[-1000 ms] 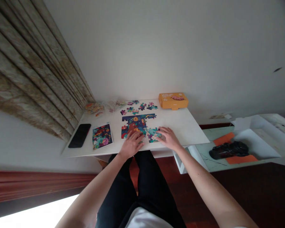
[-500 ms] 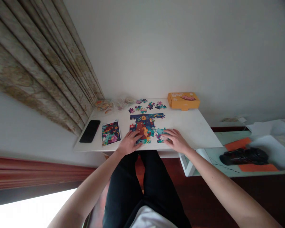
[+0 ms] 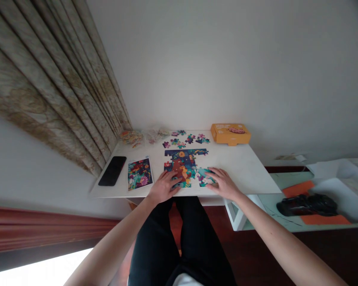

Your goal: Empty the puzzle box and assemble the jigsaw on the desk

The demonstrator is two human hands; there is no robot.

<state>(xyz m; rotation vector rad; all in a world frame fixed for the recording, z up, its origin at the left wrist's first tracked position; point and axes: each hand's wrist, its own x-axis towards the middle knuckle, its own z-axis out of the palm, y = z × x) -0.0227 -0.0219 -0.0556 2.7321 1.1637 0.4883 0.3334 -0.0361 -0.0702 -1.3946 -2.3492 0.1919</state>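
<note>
A partly assembled jigsaw puzzle [image 3: 183, 161] with a dark blue, brown and teal picture lies near the table's front edge. My left hand [image 3: 164, 187] rests with spread fingers on its lower left corner. My right hand [image 3: 224, 184] lies at the lower right, fingertips apart and touching the rabbit section [image 3: 202, 178] of the puzzle. A notch of bare table shows between that section and the bottom middle. Loose puzzle pieces [image 3: 190, 138] are scattered behind the puzzle. Left of it is the picture card [image 3: 139, 173], printed with a colourful scene.
A black phone [image 3: 112, 171] lies at the left table edge. Clear bags of pieces [image 3: 133, 138] sit at the back left, beside the curtain [image 3: 77, 79]. A yellow box [image 3: 230, 134] stands at the back right. Lower right, a glass shelf [image 3: 274, 180] carries a dark object and white boxes.
The whole scene sits a little lower as my head view has tilted up. My right fingers have shifted slightly, and more of the rabbit section shows. My left hand stays on the puzzle.
</note>
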